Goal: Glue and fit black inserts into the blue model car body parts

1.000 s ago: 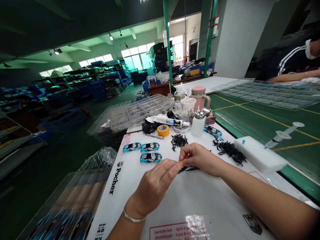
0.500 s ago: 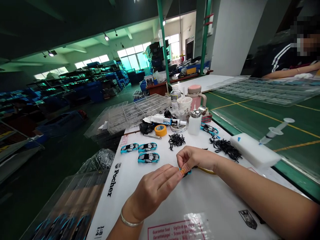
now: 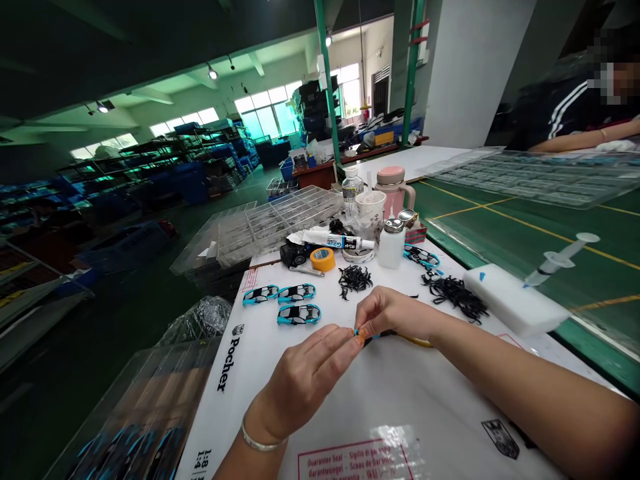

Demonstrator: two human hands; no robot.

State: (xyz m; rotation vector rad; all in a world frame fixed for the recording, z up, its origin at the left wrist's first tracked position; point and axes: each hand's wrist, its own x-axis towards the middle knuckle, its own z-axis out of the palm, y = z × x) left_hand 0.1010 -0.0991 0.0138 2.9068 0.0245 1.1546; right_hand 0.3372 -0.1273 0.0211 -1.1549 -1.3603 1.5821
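Observation:
My left hand (image 3: 305,377) and my right hand (image 3: 395,312) meet fingertip to fingertip over the white board (image 3: 380,393), both pinching one small blue and black model car shell (image 3: 370,335), mostly hidden by the fingers. Three finished blue car shells (image 3: 295,303) lie in front of my left hand. Two heaps of small black parts sit beyond my right hand, one heap (image 3: 355,279) near the middle and a larger heap (image 3: 453,293) to the right.
At the back stand a white bottle (image 3: 391,245), yellow tape roll (image 3: 323,259), glue tube (image 3: 335,240), cup and pink-lidded jug (image 3: 393,187). Clear compartment trays (image 3: 270,223) lie left. A white foam block (image 3: 510,300) with a syringe (image 3: 563,257) sits right. Another person's arm (image 3: 580,140) rests far right.
Both hands stayed together on the small shell, shifting slightly; the blue shell became visible between the fingertips. The view drifted a little.

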